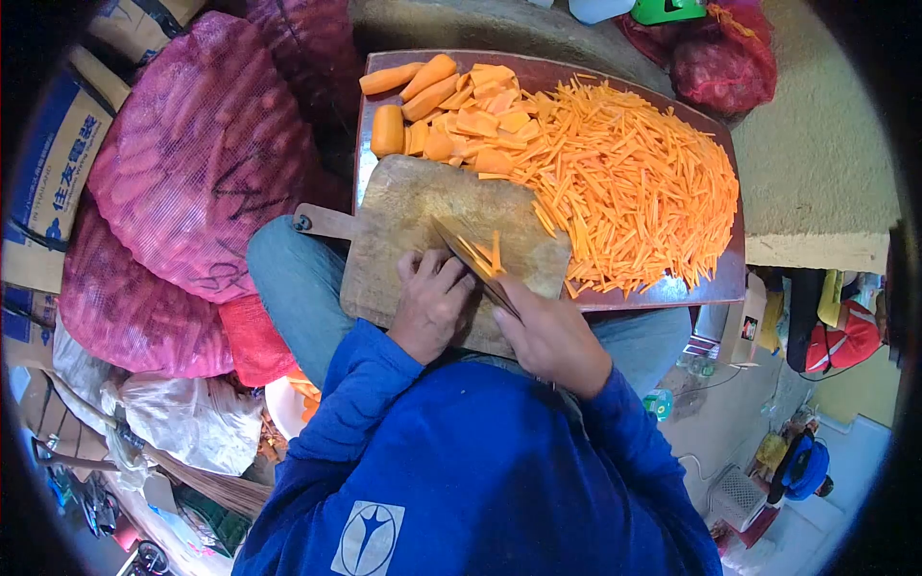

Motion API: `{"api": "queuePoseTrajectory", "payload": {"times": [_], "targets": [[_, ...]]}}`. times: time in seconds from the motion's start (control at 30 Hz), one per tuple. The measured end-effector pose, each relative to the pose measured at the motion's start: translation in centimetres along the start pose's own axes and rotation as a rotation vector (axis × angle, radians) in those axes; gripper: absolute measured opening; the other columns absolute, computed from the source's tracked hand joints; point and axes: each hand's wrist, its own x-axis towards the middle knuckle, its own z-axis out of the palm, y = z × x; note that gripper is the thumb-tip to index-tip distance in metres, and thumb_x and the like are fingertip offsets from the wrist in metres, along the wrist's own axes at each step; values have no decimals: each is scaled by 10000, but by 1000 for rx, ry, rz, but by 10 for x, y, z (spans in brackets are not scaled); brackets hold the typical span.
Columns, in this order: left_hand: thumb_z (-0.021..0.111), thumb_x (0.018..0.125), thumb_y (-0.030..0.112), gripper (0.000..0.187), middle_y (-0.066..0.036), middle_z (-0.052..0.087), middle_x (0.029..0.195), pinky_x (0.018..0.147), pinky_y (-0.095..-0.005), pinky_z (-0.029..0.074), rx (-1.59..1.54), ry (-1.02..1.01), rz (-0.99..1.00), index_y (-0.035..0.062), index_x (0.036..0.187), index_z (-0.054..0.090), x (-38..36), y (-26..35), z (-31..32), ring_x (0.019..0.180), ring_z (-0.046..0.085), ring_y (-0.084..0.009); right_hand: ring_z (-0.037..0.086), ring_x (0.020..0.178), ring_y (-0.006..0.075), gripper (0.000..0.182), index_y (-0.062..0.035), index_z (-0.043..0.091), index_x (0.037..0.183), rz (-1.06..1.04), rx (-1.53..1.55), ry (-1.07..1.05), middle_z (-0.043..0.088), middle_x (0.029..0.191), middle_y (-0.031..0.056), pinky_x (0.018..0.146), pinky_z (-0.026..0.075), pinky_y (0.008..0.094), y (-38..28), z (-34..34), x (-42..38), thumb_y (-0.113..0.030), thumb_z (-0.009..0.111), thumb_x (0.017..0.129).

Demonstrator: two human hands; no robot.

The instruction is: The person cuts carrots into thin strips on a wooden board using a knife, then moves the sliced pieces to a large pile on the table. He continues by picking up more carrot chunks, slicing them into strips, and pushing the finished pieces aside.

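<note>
My right hand [555,336] grips a knife [468,257], whose blade slants across the wooden cutting board [399,216]. A few cut carrot sticks [490,252] lie against the blade's right side. Close on the blade's left, my left hand [434,305] presses down on the board with its fingers curled; whatever is under them is hidden. Beyond the board sit peeled whole carrots [428,77] and flat carrot slices [483,120]. A large heap of carrot sticks [639,182] spreads to the right.
The board rests on a dark red table [672,298] over my lap. Pink mesh sacks [206,158] are stacked at the left, near cardboard boxes [72,173]. A white bowl [286,403] with orange pieces stands lower left. Another red mesh bag [725,62] lies at the far right.
</note>
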Motion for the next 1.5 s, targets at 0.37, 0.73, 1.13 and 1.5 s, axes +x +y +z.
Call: {"api": "queuePoseTrajectory", "payload": {"times": [0.37, 0.73, 1.13, 1.5], "targets": [[789, 826, 113, 326, -89, 671, 1159, 992, -536, 383, -24, 3, 20, 41, 1142, 758, -2, -4, 4, 1161, 612, -312, 710, 918, 532, 377, -14, 531, 1368, 124, 91, -71, 729, 972, 316, 757, 552, 602, -6, -8, -25, -216, 637, 1067], [778, 810, 106, 356, -100, 667, 1155, 1000, -543, 378, 7, -3, 4, 30, 1156, 742, -5, -3, 3, 1169, 612, -325, 732, 935, 504, 394, -3, 532, 1371, 99, 38, -115, 730, 979, 318, 727, 571, 587, -14, -22, -35, -238, 637, 1073], [792, 774, 102, 381, -91, 681, 1183, 1004, -547, 381, -6, 43, 9, 42, 1148, 749, -10, -7, 7, 1171, 611, -327, 727, 907, 513, 388, -6, 525, 1367, 66, 19, -111, 739, 957, 308, 736, 577, 591, -19, -20, -35, -217, 640, 1062], [785, 731, 107, 382, -82, 663, 1116, 932, -525, 366, 25, 32, -21, 52, 1107, 751, -10, -2, 3, 1041, 585, -306, 733, 858, 492, 359, -15, 537, 1342, -17, 49, -47, 733, 940, 291, 699, 569, 586, -14, -11, -21, -212, 642, 1060]]}}
